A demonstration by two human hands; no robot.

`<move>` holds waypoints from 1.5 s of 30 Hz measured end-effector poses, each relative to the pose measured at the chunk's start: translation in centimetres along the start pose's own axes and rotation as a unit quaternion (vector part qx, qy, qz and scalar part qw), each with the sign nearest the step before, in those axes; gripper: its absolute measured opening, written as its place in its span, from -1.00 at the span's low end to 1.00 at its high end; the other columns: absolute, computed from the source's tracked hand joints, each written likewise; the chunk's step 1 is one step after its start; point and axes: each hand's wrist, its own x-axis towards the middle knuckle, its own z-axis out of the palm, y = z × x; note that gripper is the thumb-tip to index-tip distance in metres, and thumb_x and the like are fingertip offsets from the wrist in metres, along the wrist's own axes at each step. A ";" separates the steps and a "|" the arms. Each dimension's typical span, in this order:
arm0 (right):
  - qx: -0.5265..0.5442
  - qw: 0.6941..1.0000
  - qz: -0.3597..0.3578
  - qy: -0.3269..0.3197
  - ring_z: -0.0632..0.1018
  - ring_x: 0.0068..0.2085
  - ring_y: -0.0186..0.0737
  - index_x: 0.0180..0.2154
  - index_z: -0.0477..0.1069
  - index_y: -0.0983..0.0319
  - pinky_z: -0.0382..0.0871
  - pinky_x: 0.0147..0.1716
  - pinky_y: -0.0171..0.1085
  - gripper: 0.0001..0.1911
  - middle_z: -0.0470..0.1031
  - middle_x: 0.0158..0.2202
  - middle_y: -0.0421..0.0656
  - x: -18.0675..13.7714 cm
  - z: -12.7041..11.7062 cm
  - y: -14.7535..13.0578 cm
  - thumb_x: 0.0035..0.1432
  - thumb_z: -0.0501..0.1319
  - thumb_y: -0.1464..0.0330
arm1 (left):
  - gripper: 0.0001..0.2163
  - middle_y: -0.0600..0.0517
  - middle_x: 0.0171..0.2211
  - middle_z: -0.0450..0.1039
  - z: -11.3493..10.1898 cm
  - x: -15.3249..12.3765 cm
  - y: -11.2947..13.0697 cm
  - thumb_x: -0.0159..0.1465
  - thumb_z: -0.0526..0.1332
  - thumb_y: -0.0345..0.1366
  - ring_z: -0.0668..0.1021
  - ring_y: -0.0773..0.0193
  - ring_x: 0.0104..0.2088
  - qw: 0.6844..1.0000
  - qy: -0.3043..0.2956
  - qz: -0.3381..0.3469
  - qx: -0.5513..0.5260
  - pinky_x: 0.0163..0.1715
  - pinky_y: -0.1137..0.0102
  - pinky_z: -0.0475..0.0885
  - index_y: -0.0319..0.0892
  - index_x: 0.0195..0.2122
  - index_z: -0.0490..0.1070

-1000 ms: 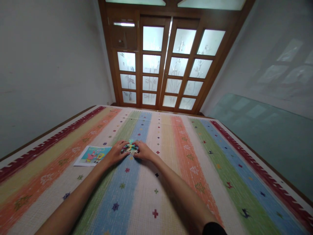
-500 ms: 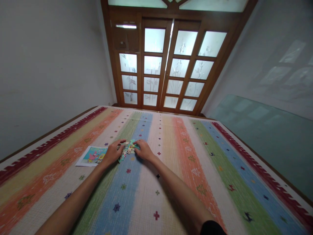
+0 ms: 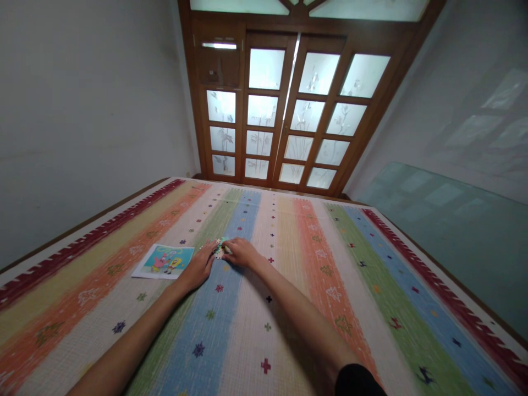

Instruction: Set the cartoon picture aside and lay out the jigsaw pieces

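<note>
A small pile of jigsaw pieces, mixed green, white and yellow, lies on the striped cloth between my hands. My left hand rests flat along the pile's left side, fingers stretched forward and touching it. From the right, my right hand reaches in with thumb and forefinger bent around a jigsaw piece at the pile's edge; the fingers partly hide it. Left of my left hand lies a printed picture sheet showing a pink and a yellow cartoon figure on blue-green.
The striped cloth covers a wide table. Beyond its far edge stand wooden doors with frosted panes. A pale wall is on the left, and a pale green panel leans along the right wall.
My left hand has come in to the right and flattened against the pile, which is now more compact and more covered. More of the picture sheet shows. The view has shifted slightly.
</note>
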 end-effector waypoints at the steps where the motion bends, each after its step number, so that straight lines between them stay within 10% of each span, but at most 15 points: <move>1: 0.001 1.000 -0.003 0.001 0.58 -0.03 0.04 -0.08 0.52 0.19 0.36 0.02 -0.11 -0.72 0.63 -0.12 -0.01 -0.1 -0.1 -0.1 0.19 0.45 0.29 | -0.56 -0.18 0.32 0.37 0.1 0.3 0.0 0.42 -0.01 -0.34 0.32 0.03 0.40 1.000 0.003 0.002 -0.005 0.37 -0.05 0.25 -0.19 0.30 0.32; 17: 0.142 0.984 0.069 0.083 0.54 -0.07 -0.10 -0.17 0.55 0.21 0.36 0.03 -0.13 -0.63 0.57 -0.18 -0.14 0.2 -0.1 -0.4 -0.06 0.49 0.56 | -0.38 -0.12 0.17 0.52 -0.1 2.4 1.0 0.12 0.23 -0.32 0.57 -0.03 0.15 0.999 -0.003 -0.002 -0.042 0.23 0.03 0.43 -0.15 0.27 0.38; 45: 0.342 0.915 0.125 0.172 0.55 -0.31 -0.24 -0.25 0.58 0.22 0.50 -0.20 -0.25 -0.75 0.58 -0.36 -0.19 0.8 0.1 1.3 -0.01 0.31 0.56 | -0.77 -0.04 -0.19 0.65 -0.3 2.8 1.1 0.33 0.18 -0.12 0.65 0.06 -0.16 0.993 0.035 -0.029 -0.111 -0.05 0.20 0.54 -0.11 -0.18 0.55</move>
